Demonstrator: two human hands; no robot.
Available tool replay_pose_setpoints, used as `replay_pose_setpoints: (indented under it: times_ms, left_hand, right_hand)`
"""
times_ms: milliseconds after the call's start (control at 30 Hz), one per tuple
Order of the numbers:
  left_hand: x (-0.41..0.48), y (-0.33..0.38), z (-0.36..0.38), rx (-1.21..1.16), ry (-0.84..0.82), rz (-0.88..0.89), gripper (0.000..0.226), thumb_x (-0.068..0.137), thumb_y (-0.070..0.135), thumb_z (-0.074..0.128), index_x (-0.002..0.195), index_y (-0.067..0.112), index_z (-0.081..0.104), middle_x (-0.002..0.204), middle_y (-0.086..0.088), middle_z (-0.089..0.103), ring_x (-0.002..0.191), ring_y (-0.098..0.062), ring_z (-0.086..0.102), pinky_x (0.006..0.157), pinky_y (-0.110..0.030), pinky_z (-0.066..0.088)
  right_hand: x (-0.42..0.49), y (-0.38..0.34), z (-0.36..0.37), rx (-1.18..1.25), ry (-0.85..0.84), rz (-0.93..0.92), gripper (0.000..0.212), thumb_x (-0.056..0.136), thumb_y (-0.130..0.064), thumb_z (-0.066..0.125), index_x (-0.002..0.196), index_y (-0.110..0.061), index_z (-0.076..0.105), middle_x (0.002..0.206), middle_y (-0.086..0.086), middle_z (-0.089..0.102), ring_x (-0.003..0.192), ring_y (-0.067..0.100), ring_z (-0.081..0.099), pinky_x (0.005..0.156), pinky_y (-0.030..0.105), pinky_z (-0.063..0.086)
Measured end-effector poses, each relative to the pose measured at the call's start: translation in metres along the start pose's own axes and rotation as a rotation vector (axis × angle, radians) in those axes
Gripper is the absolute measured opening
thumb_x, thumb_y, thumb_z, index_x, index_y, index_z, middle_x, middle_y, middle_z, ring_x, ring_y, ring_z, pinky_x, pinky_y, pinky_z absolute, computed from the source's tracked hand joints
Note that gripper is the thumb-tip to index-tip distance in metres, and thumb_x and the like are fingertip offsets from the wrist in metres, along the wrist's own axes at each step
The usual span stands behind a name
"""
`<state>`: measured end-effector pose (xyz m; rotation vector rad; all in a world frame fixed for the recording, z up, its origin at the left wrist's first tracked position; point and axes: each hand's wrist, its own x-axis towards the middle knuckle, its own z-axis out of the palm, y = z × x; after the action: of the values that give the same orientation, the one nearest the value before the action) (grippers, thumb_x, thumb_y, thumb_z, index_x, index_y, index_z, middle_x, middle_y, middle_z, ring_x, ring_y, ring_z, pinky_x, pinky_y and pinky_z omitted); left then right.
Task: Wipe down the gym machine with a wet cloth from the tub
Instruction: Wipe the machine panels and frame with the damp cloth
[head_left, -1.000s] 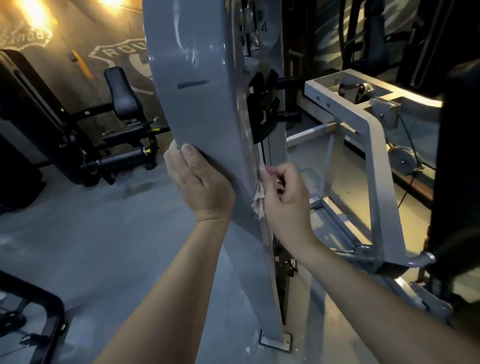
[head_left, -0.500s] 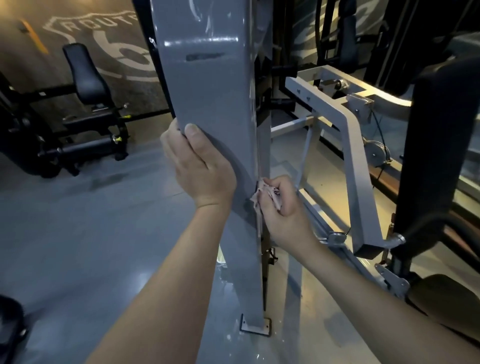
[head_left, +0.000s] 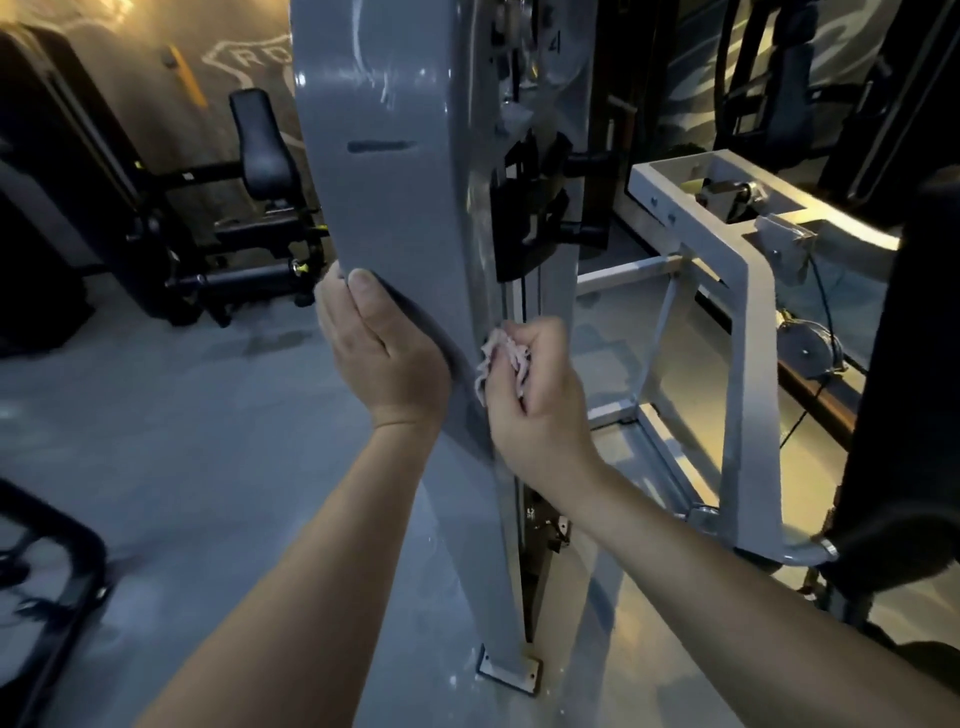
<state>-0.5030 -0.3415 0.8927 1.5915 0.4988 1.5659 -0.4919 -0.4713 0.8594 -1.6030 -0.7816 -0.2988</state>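
Note:
A tall grey upright of the gym machine stands in front of me, bolted to the floor. My left hand grips its left edge, thumb on the front face and fingers wrapped behind. My right hand holds a crumpled pale cloth and presses it against the upright's right edge, just right of my left hand. The tub is not in view.
The machine's light grey frame with pulleys stands to the right, and a black weight stack sits behind the upright. A black padded machine stands at the back left. A black frame is low on the left. Grey floor lies between.
My right hand with the cloth slid down the upright's right edge, then stayed about level with my left hand. My left hand kept its grip on the left edge.

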Motion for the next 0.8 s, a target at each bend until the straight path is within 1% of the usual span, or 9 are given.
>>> replay_pose_setpoints:
  times_ms: [133,233,300,367,400,467,567,700,800]
  left_hand:
    - [-0.004,0.001,-0.001,-0.008,0.010,-0.016,0.049,0.107,0.036,0.027,0.104,-0.004,0.055,0.102,-0.020,0.057,0.097,-0.039,0.054,0.089,-0.060,0.042]
    - [-0.004,0.008,-0.001,0.004,0.015,-0.014,0.045,0.107,0.035,0.026,0.102,0.002,0.056,0.103,-0.012,0.059,0.101,-0.034,0.055,0.093,-0.056,0.042]
    - [-0.004,0.013,0.000,-0.005,0.008,-0.022,0.035,0.107,0.033,0.025,0.097,0.015,0.053,0.100,0.010,0.058,0.100,-0.019,0.056,0.095,-0.047,0.044]
    - [-0.004,0.015,0.003,-0.008,0.009,-0.036,0.030,0.108,0.028,0.026,0.089,0.025,0.048,0.096,0.029,0.057,0.098,0.006,0.051,0.095,-0.025,0.042]
    - [-0.005,0.014,0.003,-0.009,0.013,-0.035,0.029,0.108,0.027,0.026,0.087,0.026,0.046,0.094,0.029,0.056,0.095,0.007,0.050,0.092,-0.024,0.041]
    - [-0.005,0.012,0.003,-0.013,0.008,-0.027,0.028,0.107,0.031,0.025,0.089,0.023,0.046,0.090,0.018,0.050,0.090,-0.008,0.048,0.088,-0.036,0.042]
    - [-0.003,0.008,0.003,0.004,-0.003,-0.009,0.028,0.108,0.028,0.026,0.091,0.018,0.045,0.089,0.012,0.046,0.087,-0.017,0.047,0.085,-0.043,0.041]
    - [-0.002,0.006,0.004,0.013,0.000,-0.003,0.028,0.109,0.024,0.026,0.087,0.015,0.041,0.086,0.008,0.042,0.083,-0.021,0.044,0.081,-0.051,0.040]
    - [-0.002,0.004,0.003,0.017,0.004,-0.001,0.029,0.109,0.026,0.026,0.089,0.015,0.045,0.089,0.008,0.046,0.087,-0.018,0.047,0.084,-0.046,0.041]
  right_hand:
    - [-0.002,0.011,-0.002,0.039,-0.062,-0.097,0.018,0.103,-0.015,0.049,0.108,-0.028,0.039,0.099,-0.029,0.056,0.082,0.005,0.062,0.069,0.029,0.051]
    - [-0.022,0.027,-0.007,-0.053,-0.148,-0.042,0.018,0.101,-0.027,0.045,0.102,-0.041,0.035,0.093,-0.027,0.059,0.083,-0.003,0.061,0.068,0.017,0.047]
    - [-0.009,0.027,-0.007,-0.063,-0.133,-0.071,0.008,0.102,-0.028,0.044,0.103,-0.033,0.039,0.092,-0.017,0.059,0.083,0.003,0.062,0.068,0.024,0.049]
    - [0.013,0.022,-0.006,-0.031,-0.092,-0.074,0.005,0.103,-0.027,0.043,0.106,-0.025,0.041,0.099,0.000,0.061,0.090,0.015,0.063,0.073,0.035,0.052]
    - [0.021,0.022,-0.005,0.011,-0.078,-0.076,0.004,0.104,-0.027,0.042,0.105,-0.025,0.039,0.098,0.004,0.060,0.089,0.018,0.063,0.073,0.037,0.052]
    - [0.014,0.025,-0.002,0.062,-0.077,-0.072,0.007,0.105,-0.024,0.042,0.100,-0.024,0.037,0.091,0.002,0.059,0.081,0.018,0.062,0.069,0.034,0.049]
    - [-0.019,0.036,0.000,0.014,-0.138,-0.073,0.007,0.104,-0.017,0.045,0.098,-0.019,0.041,0.085,-0.006,0.059,0.075,0.006,0.061,0.068,0.020,0.043]
    - [0.008,0.023,-0.001,0.085,-0.099,-0.013,0.009,0.104,-0.028,0.044,0.102,-0.020,0.039,0.092,-0.002,0.060,0.082,0.012,0.063,0.071,0.031,0.052]
    - [0.027,0.007,-0.004,0.277,-0.014,0.031,0.019,0.102,-0.016,0.052,0.114,-0.015,0.037,0.101,-0.005,0.058,0.091,0.004,0.063,0.078,0.021,0.051]
